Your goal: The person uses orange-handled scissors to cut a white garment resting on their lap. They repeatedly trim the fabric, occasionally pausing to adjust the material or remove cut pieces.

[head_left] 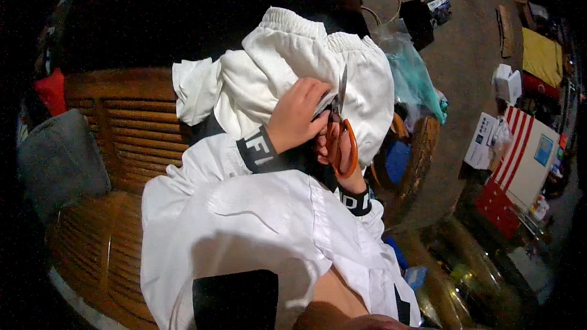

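A white cloth garment [361,79] with gathered elastic edges is spread over my lap and beyond it. My right hand [347,154] is closed around a pair of orange-handled scissors [346,162], with fingers through the loops. One metal blade points away from me and lies against the white cloth. The other blade is partly hidden behind my left fingers. Just left of the scissors, my left hand [298,115] is closed, its bent fingers and thumb pinching a fold of the garment. What lies under the left fingertips is hard to make out.
I sit on a brown slatted wooden bench [131,110] with a grey cushion [61,159] at left. To the right are a clear greenish plastic bag [413,73], a wooden stump-like seat [422,153], and a red-and-white striped box [520,159]. A yellow cloth [542,57] lies farther right.
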### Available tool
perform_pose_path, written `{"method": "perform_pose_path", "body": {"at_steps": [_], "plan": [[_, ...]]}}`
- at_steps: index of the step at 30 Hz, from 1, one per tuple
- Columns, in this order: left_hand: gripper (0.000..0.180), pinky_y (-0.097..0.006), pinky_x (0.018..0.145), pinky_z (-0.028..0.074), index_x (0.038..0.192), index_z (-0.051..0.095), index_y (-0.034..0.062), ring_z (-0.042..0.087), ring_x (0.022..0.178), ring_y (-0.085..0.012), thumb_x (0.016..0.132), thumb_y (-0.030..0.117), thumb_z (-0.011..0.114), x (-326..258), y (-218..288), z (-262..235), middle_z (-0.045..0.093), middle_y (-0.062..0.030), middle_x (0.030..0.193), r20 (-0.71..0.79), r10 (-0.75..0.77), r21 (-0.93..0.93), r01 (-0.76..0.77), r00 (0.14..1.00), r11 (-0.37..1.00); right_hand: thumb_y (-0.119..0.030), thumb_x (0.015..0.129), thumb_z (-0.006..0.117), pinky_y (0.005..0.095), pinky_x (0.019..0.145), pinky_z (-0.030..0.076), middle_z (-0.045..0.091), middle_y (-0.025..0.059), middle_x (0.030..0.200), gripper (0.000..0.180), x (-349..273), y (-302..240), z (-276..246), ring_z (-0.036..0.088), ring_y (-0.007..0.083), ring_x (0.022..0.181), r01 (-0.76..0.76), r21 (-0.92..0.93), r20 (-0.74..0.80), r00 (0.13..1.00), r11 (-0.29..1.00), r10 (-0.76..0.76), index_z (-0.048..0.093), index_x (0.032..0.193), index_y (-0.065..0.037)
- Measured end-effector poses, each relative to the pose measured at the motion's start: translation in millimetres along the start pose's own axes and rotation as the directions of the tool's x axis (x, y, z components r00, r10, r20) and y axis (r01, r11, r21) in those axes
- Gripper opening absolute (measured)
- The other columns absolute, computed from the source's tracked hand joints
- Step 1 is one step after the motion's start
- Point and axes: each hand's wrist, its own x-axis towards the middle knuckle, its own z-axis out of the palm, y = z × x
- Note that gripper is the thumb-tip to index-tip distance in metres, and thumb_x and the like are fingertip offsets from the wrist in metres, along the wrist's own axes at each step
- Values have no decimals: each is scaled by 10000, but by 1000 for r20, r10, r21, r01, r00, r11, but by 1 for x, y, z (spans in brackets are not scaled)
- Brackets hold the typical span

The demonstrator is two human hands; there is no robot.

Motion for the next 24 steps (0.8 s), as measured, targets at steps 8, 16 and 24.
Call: {"method": "perform_pose_path", "body": {"at_steps": [8, 16, 24], "plan": [[278, -372, 591, 475, 978, 516, 58, 594, 715, -295, 735, 111, 640, 12, -12, -10, 551, -107, 814, 32, 45, 197, -51, 998, 979, -475, 947, 383, 229, 590, 368, 475, 12, 852, 462, -2, -11, 5, 440, 101, 665, 105, -266, -9, 994, 958, -111, 452, 1118, -52], [122, -367, 542, 463, 851, 511, 60, 584, 644, -276, 766, 104, 587, 7, -4, -11, 531, -100, 701, -11, 105, 188, -101, 994, 977, -508, 954, 322, 260, 587, 358, 458, 37, 800, 508, 8, -35, 18, 423, 121, 654, 59, -207, -11, 998, 977, -63, 475, 1044, -32], [124, -397, 537, 449, 838, 509, 46, 570, 634, -320, 761, 99, 590, 8, -5, -8, 531, -131, 701, -64, 151, 85, -145, 987, 986, -474, 947, 406, 204, 444, 338, 454, -28, 680, 377, 5, -46, 13, 404, 74, 520, -32, -341, -19, 999, 939, 27, 445, 901, -102]]}}
